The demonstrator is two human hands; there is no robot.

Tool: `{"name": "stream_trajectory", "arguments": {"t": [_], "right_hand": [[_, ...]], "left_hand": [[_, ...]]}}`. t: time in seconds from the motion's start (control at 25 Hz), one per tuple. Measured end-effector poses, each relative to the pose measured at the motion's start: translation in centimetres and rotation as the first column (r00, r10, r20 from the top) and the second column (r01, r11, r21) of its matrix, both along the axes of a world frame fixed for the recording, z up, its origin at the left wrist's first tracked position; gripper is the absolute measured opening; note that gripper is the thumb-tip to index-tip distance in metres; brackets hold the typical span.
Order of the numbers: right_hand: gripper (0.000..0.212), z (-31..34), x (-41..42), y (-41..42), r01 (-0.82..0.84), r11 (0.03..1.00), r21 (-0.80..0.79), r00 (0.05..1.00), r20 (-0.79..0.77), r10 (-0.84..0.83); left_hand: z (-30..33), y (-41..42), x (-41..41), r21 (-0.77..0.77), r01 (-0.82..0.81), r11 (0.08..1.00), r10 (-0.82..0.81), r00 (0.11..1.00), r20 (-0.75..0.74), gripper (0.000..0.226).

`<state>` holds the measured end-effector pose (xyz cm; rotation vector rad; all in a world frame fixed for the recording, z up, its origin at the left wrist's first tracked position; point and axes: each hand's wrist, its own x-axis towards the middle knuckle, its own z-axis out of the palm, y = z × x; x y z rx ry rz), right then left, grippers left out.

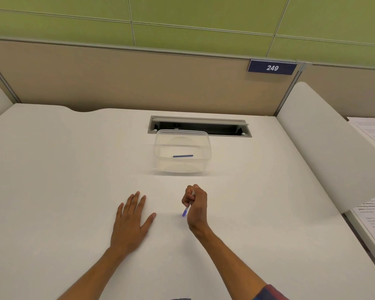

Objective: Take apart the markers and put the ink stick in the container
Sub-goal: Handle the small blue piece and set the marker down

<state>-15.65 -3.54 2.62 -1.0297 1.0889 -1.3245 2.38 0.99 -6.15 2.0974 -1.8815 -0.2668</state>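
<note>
A clear plastic container point(159, 154) stands on the white desk, just in front of the cable slot. One blue ink stick point(183, 156) lies flat inside it. My right hand point(196, 204) is closed around a white marker with a blue cap point(185, 212), the capped end pointing down and toward me; most of the barrel is hidden in the fist. This hand hovers a short way in front of the container. My left hand point(131, 219) lies flat on the desk, palm down, fingers apart, holding nothing, to the left of the marker.
A recessed cable slot point(198, 125) is set in the desk behind the container. Beige partition walls close off the back and sides, with a sign reading 249 point(272, 67). Printed papers point(372, 215) lie on the neighbouring desk at the right.
</note>
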Motion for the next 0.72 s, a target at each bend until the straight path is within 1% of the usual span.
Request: {"name": "stream_trajectory", "arguments": {"t": [0.08, 0.2, 0.28, 0.44, 0.52, 0.64, 0.72], "right_hand": [[0.028, 0.1, -0.2, 0.0, 0.001, 1.0, 0.012, 1.0, 0.003, -0.001], [0.038, -0.2, -0.9, 0.0, 0.002, 0.999, 0.043, 0.988, -0.152, 0.004], [0.04, -0.5, -1.5, 0.0, 0.03, 0.999, 0.021, 0.979, -0.201, -0.025], [0.029, -0.4, -2.2, -0.1, 0.118, 0.989, -0.087, 0.939, -0.313, -0.14], [0.026, -0.2, -2.5, -0.4, 0.154, 0.981, -0.115, 0.929, -0.321, -0.184], [0.018, -0.6, -3.0, -0.4, 0.185, 0.98, -0.072, 0.931, -0.306, -0.198], [0.012, -1.2, -3.4, 0.0, 0.19, 0.981, -0.042, 0.92, -0.34, -0.192]], "left_hand": [[0.0, 0.0, 0.0, -0.009, -0.001, 1.0, 0.001, 1.0, -0.006, 0.088], [-0.2, 0.2, 0.0, -0.012, -0.004, 1.0, 0.004, 1.0, -0.015, 0.088], [-0.2, 0.1, 0.1, -0.012, 0.0, 1.0, 0.0, 1.0, -0.008, 0.088], [-0.4, 0.0, 0.1, -0.013, -0.004, 1.0, 0.004, 1.0, -0.005, 0.088], [-0.4, -0.1, 0.2, -0.011, 0.002, 1.0, -0.002, 1.0, 0.001, 0.086], [-0.5, -0.1, 0.3, -0.011, 0.005, 1.0, -0.005, 1.0, 0.003, 0.084], [-0.4, -0.1, 0.3, -0.013, 0.007, 1.0, -0.007, 1.0, 0.004, 0.085]]}}
